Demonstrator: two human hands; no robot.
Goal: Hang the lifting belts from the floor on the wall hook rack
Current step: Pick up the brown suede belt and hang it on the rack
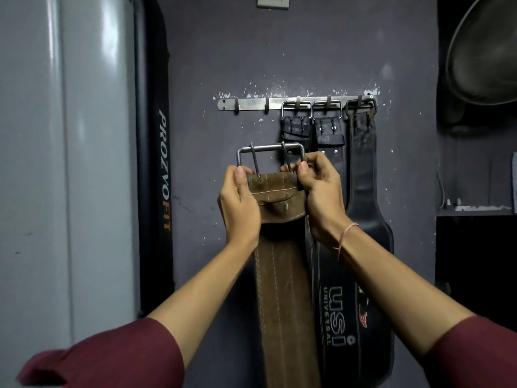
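A brown leather lifting belt (282, 289) hangs down in front of me, its steel buckle (270, 152) raised below the wall hook rack (257, 103). My left hand (240, 208) grips the belt's top left edge under the buckle. My right hand (319, 189) grips the top right edge and pinches at the buckle's right prong. Three black belts (363, 175) hang by their buckles from the rack's three right hooks. The two left hooks are bare.
A black PROZVOFIT punching bag (155, 163) stands left of the rack beside a grey pillar (64, 163). A dark shelf (475, 212) and a fan (486, 51) sit at the right. A switch plate (272, 1) is above on the wall.
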